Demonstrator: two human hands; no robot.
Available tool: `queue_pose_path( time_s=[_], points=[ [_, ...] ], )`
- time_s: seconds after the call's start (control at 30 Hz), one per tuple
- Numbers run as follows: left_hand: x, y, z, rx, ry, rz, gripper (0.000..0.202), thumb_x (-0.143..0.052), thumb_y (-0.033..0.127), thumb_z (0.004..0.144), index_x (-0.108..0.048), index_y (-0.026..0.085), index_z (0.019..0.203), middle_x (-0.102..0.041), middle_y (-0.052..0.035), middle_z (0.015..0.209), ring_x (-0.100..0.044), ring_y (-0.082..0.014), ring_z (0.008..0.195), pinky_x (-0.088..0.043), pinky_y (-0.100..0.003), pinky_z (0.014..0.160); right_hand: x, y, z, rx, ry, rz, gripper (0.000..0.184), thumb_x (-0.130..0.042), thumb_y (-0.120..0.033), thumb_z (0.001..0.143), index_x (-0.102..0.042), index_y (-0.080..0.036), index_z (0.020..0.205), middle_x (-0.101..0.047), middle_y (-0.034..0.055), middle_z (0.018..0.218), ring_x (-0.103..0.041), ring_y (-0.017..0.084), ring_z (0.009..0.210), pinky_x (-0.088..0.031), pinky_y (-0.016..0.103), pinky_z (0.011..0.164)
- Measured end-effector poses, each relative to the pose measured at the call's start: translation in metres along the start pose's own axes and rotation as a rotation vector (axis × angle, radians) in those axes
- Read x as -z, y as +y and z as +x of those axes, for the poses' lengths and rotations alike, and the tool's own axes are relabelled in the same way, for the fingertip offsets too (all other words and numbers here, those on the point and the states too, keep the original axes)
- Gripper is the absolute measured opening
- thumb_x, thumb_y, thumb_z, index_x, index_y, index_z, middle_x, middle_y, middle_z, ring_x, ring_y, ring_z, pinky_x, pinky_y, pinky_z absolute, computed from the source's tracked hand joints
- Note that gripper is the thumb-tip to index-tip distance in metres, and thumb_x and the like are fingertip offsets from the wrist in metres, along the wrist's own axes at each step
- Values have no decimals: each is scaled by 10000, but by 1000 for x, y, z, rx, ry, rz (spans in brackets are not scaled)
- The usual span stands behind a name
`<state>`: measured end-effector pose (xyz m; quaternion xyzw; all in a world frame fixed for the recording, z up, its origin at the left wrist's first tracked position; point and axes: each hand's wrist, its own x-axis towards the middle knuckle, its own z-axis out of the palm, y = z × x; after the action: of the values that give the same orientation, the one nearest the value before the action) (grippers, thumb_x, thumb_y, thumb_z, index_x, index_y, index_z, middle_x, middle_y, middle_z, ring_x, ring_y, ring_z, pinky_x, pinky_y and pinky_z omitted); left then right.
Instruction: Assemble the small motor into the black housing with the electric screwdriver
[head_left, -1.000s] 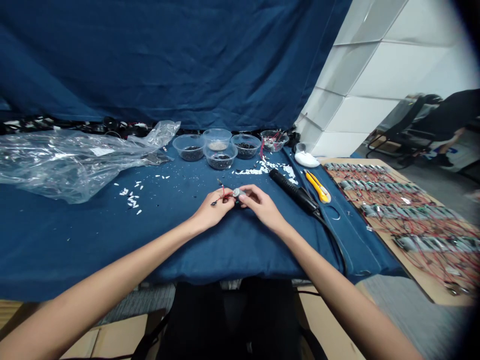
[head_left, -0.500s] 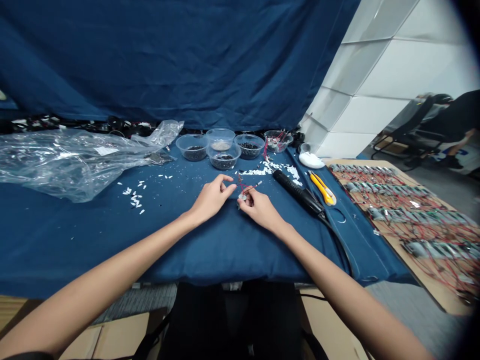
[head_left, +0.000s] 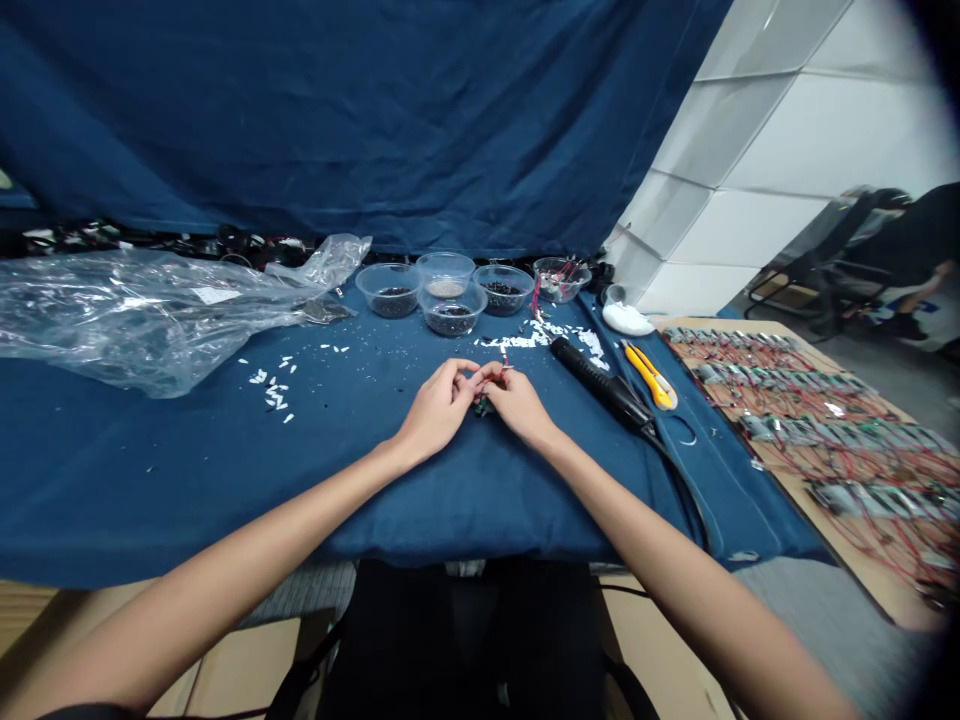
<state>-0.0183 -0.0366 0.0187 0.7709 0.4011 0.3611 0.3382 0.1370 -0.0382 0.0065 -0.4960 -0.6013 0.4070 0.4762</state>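
Note:
A small green circuit board (head_left: 482,407) with red and black wires (head_left: 495,376) is between my two hands, above the blue cloth. My right hand (head_left: 519,405) is closed on it, thumb and fingers pinched together. Against it, my left hand (head_left: 441,403) has its fingertips pressed together at the wires; the exact hold is hidden by the fingers. A white connector (head_left: 504,352) on the wire ends sticks up beyond my fingers. White slips (head_left: 525,338) lie scattered on the cloth just past my hands.
Several clear bowls with small parts, such as the front bowl (head_left: 453,318), stand at the back. On the right lie a black hand tool (head_left: 600,385), a yellow utility knife (head_left: 649,376) and a board (head_left: 806,400) with rows of wired circuits. A plastic bag (head_left: 150,310) covers the left.
My left hand has come right to meet my right hand at the wires. The circuit board has turned, so its green side now shows and the wires point upward.

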Motion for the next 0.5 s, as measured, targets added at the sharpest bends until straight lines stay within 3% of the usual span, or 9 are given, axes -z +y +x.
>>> queue_pose_path(
  time_s=[0.13,0.27,0.5],
  points=[
    [-10,-1,-4,20,-69,275,573,-606,479,847,-423,136,1268,-619,-78,978,-580,-239,902,-395,-385,850,-4,0,3,-49,87,175,254,-467,-279,671,-546,-177,890,-524,-12,723,-502,103,602,-456,242,616],
    [-21,1,2,-5,-114,504,380,-479,503,927,-562,139,996,-653,-99,907,-594,-274,867,-372,-401,812,-6,3,11,-93,164,241,218,-476,-307,702,-562,-172,850,-506,-6,697,-472,100,532,-443,256,545],
    [-16,2,9,-101,-74,583,276,-399,333,982,-578,142,893,-660,-119,882,-600,-277,872,-350,-400,832,3,9,22,-93,289,182,261,-552,-422,779,-592,-168,739,-443,-23,551,-426,95,469,-393,238,489]
  ],
)
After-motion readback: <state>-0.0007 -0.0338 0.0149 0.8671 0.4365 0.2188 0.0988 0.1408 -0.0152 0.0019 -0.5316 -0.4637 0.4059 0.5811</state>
